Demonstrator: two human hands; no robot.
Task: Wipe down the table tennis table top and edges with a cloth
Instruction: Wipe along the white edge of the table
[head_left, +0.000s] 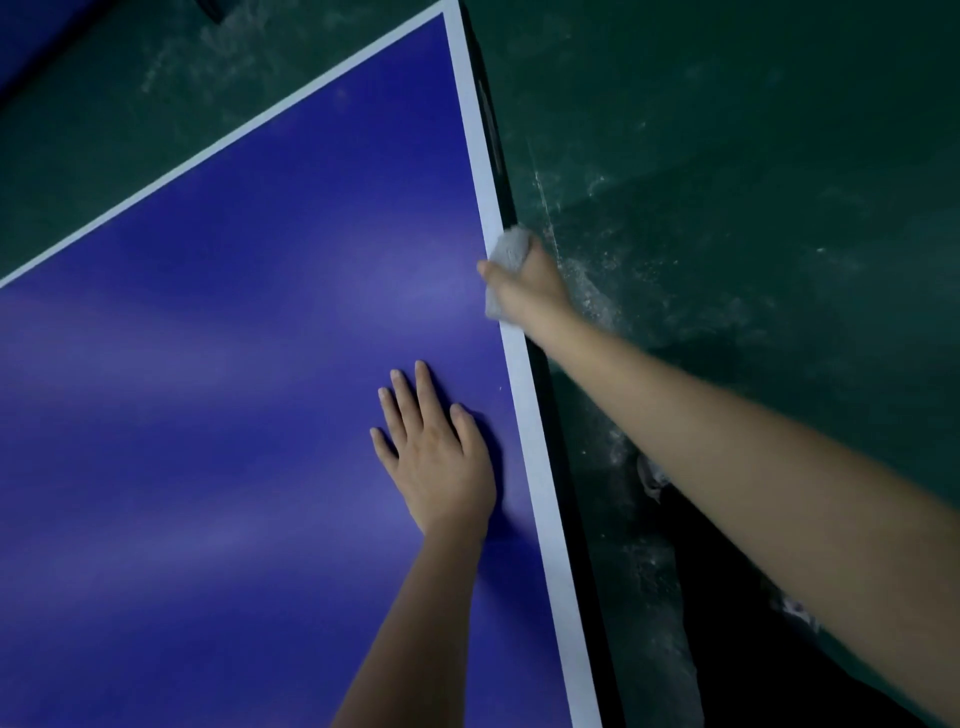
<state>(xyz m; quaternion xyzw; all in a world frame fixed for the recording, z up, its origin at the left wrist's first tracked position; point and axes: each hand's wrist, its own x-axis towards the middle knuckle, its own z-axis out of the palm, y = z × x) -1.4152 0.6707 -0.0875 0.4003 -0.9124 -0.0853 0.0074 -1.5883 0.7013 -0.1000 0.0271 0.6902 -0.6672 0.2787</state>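
Head view: looks down on the table tennis table (208, 364), with both bare forearms reaching in from below
Left hand (436, 457): lies palm down on the blue top, fingers straight and slightly spread, just beside the white line (540, 467)
Right hand (524, 283): arm stretched out along the table's right side; thumb on the top, fingers curled over the rim and mostly hidden, gripping the cloth (511, 249)
Cloth: pale grey, wadded, pressed on the right edge over the white line; it shows past the fingers and again under the thumb
Table top: deep blue with soft light patches, white border meeting at the far corner
Table edge (566, 467): dark side strip below the white line
Floor (727, 208): dark green with pale dusty scuffs near the table
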